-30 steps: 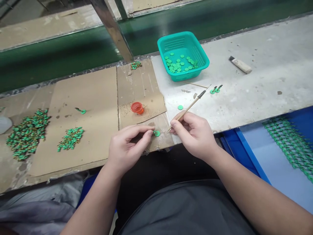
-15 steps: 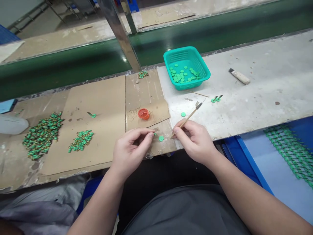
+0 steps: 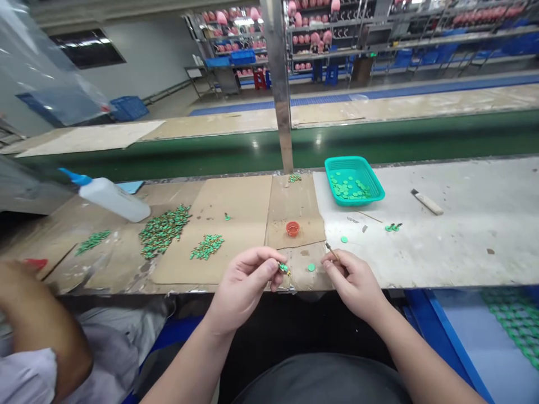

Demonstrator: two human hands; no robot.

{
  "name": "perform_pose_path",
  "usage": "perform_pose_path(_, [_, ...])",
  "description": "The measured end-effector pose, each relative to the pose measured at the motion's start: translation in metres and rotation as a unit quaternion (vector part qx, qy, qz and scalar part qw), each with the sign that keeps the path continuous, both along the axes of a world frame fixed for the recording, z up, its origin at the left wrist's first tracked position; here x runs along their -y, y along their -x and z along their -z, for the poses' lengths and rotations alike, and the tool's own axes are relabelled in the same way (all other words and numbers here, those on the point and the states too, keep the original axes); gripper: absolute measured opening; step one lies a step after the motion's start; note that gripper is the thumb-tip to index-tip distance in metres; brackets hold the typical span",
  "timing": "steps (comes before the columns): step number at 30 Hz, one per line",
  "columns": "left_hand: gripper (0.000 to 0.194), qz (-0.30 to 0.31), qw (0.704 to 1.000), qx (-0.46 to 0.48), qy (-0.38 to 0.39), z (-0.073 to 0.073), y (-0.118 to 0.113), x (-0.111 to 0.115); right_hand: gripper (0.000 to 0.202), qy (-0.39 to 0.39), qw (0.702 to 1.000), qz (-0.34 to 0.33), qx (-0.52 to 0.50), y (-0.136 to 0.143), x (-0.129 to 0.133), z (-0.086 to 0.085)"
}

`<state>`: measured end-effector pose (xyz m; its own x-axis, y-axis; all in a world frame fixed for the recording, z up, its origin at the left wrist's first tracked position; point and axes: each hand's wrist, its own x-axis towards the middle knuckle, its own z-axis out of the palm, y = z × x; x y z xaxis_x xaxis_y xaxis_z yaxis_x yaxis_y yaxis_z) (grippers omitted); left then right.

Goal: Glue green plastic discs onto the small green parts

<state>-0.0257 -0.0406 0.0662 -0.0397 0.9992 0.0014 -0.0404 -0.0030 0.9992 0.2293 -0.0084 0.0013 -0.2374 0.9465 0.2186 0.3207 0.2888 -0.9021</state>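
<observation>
My left hand (image 3: 246, 286) pinches a small green and gold piece (image 3: 283, 268) between thumb and fingertips, just above the table's front edge. My right hand (image 3: 354, 280) is closed round a thin wooden stick (image 3: 333, 252) with a dark tip that points up and left. Between the two hands a flat green disc (image 3: 311, 267) lies on the table, touched by neither. A small orange-red cup (image 3: 292, 228) stands on the cardboard beyond them. Farther right, another green disc (image 3: 344, 239) rests on the white surface.
A teal basket (image 3: 379, 196) holds several green discs. Piles of green and gold pieces (image 3: 165, 230) and a white bottle (image 3: 113, 199) with a blue nozzle lie left. Right are assembled discs (image 3: 393, 228) and a flat brush (image 3: 427, 202). Another person's arm (image 3: 42, 320) reaches in at left.
The view has tilted up and swung left, showing shelves and another person's arm. The green and gold piece shows more clearly in my left hand. The stick's dark tip has swung to point left.
</observation>
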Motion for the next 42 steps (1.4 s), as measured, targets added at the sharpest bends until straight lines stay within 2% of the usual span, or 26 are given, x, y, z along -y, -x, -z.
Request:
perform_pose_path(5, [0.058,0.003,0.997,-0.067,-0.038,-0.013,0.007,0.017,0.028,0.0,1.0,0.013,-0.003,0.003,0.004,0.004])
perform_pose_path(8, [0.045,-0.002,0.987,-0.153,-0.054,-0.009,0.015,-0.001,0.032,0.009,1.0,0.022,-0.012,0.004,0.001,0.006])
perform_pose_path(11, [0.039,-0.003,0.966,-0.254,-0.038,-0.005,0.025,-0.053,0.032,0.016,0.999,0.025,-0.025,0.005,-0.002,0.006])
perform_pose_path(14, [0.036,0.003,0.934,-0.356,0.01,-0.007,0.027,-0.126,0.031,0.024,0.999,0.023,-0.042,0.004,-0.004,0.006])
perform_pose_path(17, [0.042,0.032,0.891,-0.451,0.043,-0.016,0.017,-0.199,0.03,0.032,0.998,0.017,-0.059,0.003,-0.003,0.005])
perform_pose_path(19, [0.042,0.06,0.861,-0.502,0.052,-0.022,0.005,-0.24,0.028,0.036,0.997,0.013,-0.067,0.003,-0.003,0.005])
perform_pose_path(22, [0.042,0.093,0.824,-0.557,0.047,-0.027,-0.013,-0.285,0.027,0.04,0.996,0.008,-0.077,0.002,-0.005,0.004])
perform_pose_path(25, [0.041,0.111,0.798,-0.591,0.036,-0.032,-0.021,-0.307,0.029,0.05,0.995,0.006,-0.091,0.001,-0.006,0.004])
perform_pose_path(27, [0.04,0.113,0.787,-0.605,0.032,-0.039,-0.015,-0.311,0.032,0.057,0.993,0.007,-0.1,-0.001,-0.007,0.004])
perform_pose_path(29, [0.039,0.105,0.782,-0.613,0.034,-0.05,0.002,-0.309,0.036,0.063,0.992,0.01,-0.108,-0.004,-0.007,0.003])
perform_pose_path(33, [0.039,0.07,0.775,-0.625,0.063,-0.08,0.061,-0.291,0.042,0.071,0.99,0.011,-0.122,-0.009,-0.007,0.004])
perform_pose_path(36, [0.038,0.066,0.762,-0.634,0.113,-0.095,0.11,-0.269,0.045,0.073,0.989,0.012,-0.127,-0.012,-0.004,0.009])
perform_pose_path(39, [0.038,0.081,0.745,-0.638,0.178,-0.094,0.148,-0.243,0.044,0.078,0.99,0.014,-0.113,-0.017,-0.003,0.018])
perform_pose_path(42, [0.038,0.095,0.737,-0.629,0.226,-0.08,0.17,-0.217,0.044,0.084,0.992,-0.001,-0.094,-0.021,-0.002,0.023])
